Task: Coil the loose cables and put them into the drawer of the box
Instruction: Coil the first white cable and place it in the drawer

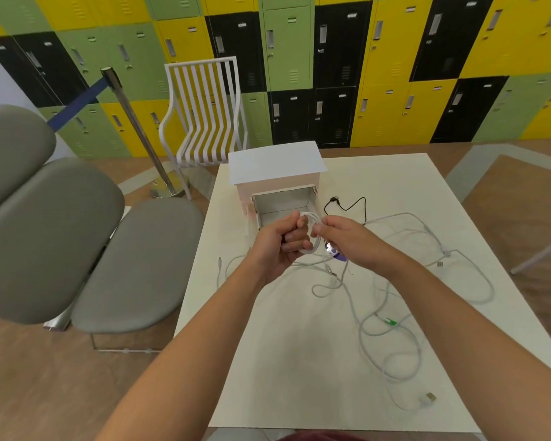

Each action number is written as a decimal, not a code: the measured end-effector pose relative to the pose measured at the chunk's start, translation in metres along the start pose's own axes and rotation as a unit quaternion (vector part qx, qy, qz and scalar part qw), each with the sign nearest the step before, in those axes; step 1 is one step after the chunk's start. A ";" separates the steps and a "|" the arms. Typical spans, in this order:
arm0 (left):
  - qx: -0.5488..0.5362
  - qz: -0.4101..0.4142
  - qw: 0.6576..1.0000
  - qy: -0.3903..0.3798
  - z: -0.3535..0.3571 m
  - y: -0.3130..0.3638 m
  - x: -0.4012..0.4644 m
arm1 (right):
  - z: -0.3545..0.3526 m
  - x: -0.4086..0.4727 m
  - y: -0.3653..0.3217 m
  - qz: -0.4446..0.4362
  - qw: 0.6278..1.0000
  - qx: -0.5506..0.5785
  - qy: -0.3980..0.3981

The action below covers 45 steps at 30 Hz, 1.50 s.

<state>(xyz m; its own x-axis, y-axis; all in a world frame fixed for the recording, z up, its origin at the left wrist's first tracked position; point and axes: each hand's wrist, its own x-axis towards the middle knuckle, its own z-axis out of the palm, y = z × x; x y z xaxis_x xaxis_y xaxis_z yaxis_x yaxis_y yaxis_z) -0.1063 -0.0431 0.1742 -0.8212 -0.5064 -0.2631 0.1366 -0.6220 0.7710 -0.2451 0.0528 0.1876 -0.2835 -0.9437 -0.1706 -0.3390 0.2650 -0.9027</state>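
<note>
My left hand [283, 246] grips a small coil of white cable [314, 232] just in front of the open drawer [283, 203] of the white box [275, 167]. My right hand [347, 237] pinches the same coil from the right side. Loose white cables [395, 313] sprawl over the white table [268, 377] to the right and toward me, one with a green plug [390, 321]. A thin black cable [350, 206] lies to the right of the drawer. The drawer looks empty as far as I can see inside.
A purple and white object [336, 253] lies under my right hand, mostly hidden. Grey padded seats [77, 243] stand left of the table. A white slatted chair [207, 113] and a stanchion post [140, 132] stand behind, before coloured lockers [395, 58].
</note>
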 end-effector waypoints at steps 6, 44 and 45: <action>-0.088 0.007 0.996 0.000 0.000 0.010 0.005 | -0.013 -0.001 -0.003 -0.004 0.993 0.116 -0.019; 0.326 0.040 0.945 0.012 -0.006 0.007 0.006 | 0.000 -0.002 0.002 0.035 0.999 -0.033 0.018; 0.288 0.034 0.957 0.013 -0.004 0.009 0.004 | 0.002 -0.003 0.001 0.036 0.999 -0.015 0.017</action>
<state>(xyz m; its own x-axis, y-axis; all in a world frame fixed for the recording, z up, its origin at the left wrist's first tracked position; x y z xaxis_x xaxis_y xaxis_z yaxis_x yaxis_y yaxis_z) -0.1057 -0.0531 0.1780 -0.8063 -0.5534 -0.2089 -0.1446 -0.1582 0.9768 -0.2434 0.0555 0.1862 -0.3379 -0.9149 -0.2208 -0.3424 0.3380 -0.8766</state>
